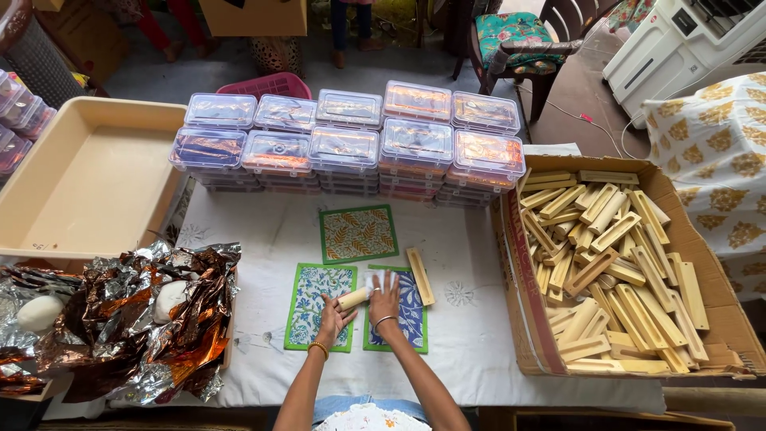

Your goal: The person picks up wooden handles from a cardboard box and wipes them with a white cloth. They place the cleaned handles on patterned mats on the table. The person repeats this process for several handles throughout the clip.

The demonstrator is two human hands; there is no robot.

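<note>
Hands met low in the frame's centre: the left hand had its fingers closed round a wooden roll, while the right hand lay flat, fingers spread, pinning the blue cloth to the surface, seemingly for steadiness.

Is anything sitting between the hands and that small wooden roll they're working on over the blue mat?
Nothing visible does. The left hand already grips one end of the wooden roll, and the right hand rests at its other end, on the blue patterned mat.
</note>
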